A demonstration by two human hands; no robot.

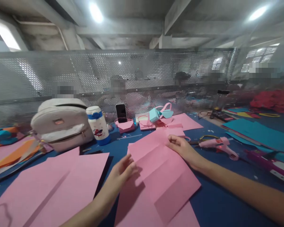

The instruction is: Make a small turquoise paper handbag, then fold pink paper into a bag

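Observation:
A creased pink paper sheet (161, 176) lies on the blue table (217, 205) in front of me. My left hand (121, 171) grips its left edge, fingers curled round the fold. My right hand (183, 148) rests on the sheet's upper right corner with the fingers pressed together on the paper. More flat pink sheets (56, 186) lie to the left of my left hand.
A white bag (59, 123), a white and blue bottle (98, 124) and a propped phone (121, 112) stand at the back. Folded pink and teal paper pieces (156, 118) sit beyond the sheet. A pink glue gun (217, 145), scissors (204, 138) and teal sheets (257, 132) lie right.

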